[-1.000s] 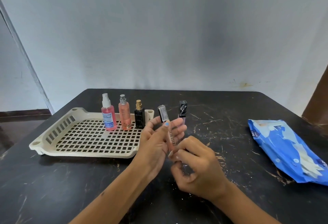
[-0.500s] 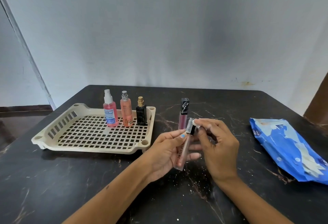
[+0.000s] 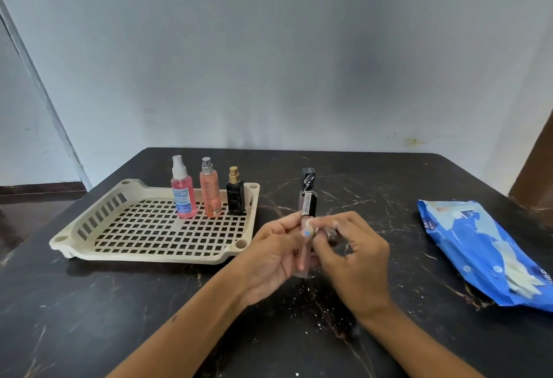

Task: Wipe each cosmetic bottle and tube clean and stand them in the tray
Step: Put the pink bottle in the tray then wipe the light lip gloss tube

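Observation:
My left hand (image 3: 269, 258) holds a slim pinkish lip gloss tube (image 3: 303, 262) upright over the table, its black cap pointing up. My right hand (image 3: 356, 261) pinches the tube just below the cap; something whitish shows at its fingertips, and I cannot tell what it is. A second tube (image 3: 308, 180) with a black cap stands on the table right behind the held one. In the cream slotted tray (image 3: 89, 228) a pink spray bottle (image 3: 183, 198), an orange bottle (image 3: 210, 195) and a small black bottle (image 3: 235, 199) stand in a row at the far right side.
A blue pack of wipes (image 3: 484, 252) lies at the right of the black marble table (image 3: 119, 318). White specks dot the table under my hands. The wall runs close behind the table's far edge.
The tube has swung from tilted to upright. My right hand's fingertips slid from the top of the cap down to the tube's body.

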Demonstrator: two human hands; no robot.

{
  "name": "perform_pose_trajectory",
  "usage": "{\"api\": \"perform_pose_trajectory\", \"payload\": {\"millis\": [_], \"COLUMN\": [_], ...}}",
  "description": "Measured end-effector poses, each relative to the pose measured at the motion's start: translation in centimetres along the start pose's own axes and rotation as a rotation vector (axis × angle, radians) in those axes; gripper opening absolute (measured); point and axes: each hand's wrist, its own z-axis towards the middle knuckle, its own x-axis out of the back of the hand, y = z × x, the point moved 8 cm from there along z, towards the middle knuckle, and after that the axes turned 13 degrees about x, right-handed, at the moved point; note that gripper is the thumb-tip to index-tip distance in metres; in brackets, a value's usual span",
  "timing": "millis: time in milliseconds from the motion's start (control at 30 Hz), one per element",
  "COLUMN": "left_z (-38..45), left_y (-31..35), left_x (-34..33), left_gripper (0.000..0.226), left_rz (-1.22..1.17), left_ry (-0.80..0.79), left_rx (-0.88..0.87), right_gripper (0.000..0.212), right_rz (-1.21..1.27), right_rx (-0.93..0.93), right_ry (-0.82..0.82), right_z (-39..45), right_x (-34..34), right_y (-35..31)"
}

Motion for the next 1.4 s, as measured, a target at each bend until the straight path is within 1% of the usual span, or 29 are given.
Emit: {"api": "perform_pose_trajectory", "payload": {"millis": [33,100,167,267,400,500,567,667,733,833,900,1000,1067,1100,1167,1233,1300,1400], "left_z": [-0.1,-0.1,0.0,0.2,0.1,-0.2,-0.4,-0.5,-0.9,-1.8,-3.4,-6.9,-9.0,-9.8,-11.1,-12.0,-12.2,-11.7], "left_y": [0.0,-0.5,-0.9,-0.7,0.5,1.2,1.6,2.2,2.8,4.5,6.5,9.4,10.6,10.9,11.0,10.8,10.2,9.2], "left_x": [-0.5,-0.7,-0.7,-0.4,0.9,1.7,1.9,2.2,2.6,3.1,3.4,5.5,7.7,8.9,11.6,13.4,14.6,15.6], "left_gripper": [0.027,0.035,0.04,0.036,0.024,0.019,0.025,0.037,0.039,0.034,0.029,0.028,0.015,0.013,0.017,0.02,0.021,0.024], "left_rz": [0.006,0.042,0.051,0.01,-0.078,-0.093,-0.095,-0.168,-0.188,-0.134,0.009,0.237,0.318,0.361,0.448,0.514,0.545,0.567], "left_ry": [-0.052,-0.107,-0.111,-0.069,0.06,0.129,0.158,0.159,0.172,0.216,0.301,0.558,0.692,0.756,0.902,1.001,1.05,1.075], "left_rx": [0.01,0.042,0.093,0.057,-0.025,-0.077,-0.119,-0.188,-0.236,-0.338,-0.468,-0.631,-0.68,-0.669,-0.613,-0.575,-0.541,-0.478], "right_gripper": [0.02,0.027,0.032,0.031,0.016,0.017,0.015,0.015,0.015,0.016,0.015,0.016,0.018,0.018,0.016,0.02,0.026,0.028], "right_rz": [-0.005,0.001,0.007,0.003,0.031,0.054,0.041,0.024,0.006,-0.008,-0.018,-0.03,-0.038,-0.042,-0.045,-0.031,-0.001,0.019], "right_rx": [-0.028,-0.069,-0.083,-0.059,0.081,0.198,0.256,0.332,0.388,0.435,0.399,0.31,0.275,0.261,0.254,0.249,0.233,0.206], "right_ry": [0.013,0.03,0.054,0.044,-0.062,-0.141,-0.178,-0.213,-0.238,-0.293,-0.288,-0.239,-0.227,-0.226,-0.223,-0.205,-0.167,-0.138], "right_z": [0.1,0.3,0.4,0.4,0.0,-0.4,-0.8,-1.0,-1.1,-1.4,-1.3,-1.0,-0.7,-0.7,-0.5,-0.5,-0.4,-0.4], "right_x": [0.4,0.9,1.4,1.1,-0.6,-1.8,-2.3,-2.5,-2.8,-3.3,-3.1,-2.4,-2.3,-2.3,-2.6,-2.8,-2.7,-2.7], "right_y": [0.4,1.1,1.5,1.2,-0.9,-2.2,-2.8,-3.5,-4.1,-4.2,-3.1,-1.4,-0.9,-0.8,-1.0,-1.2,-1.3,-1.2]}}
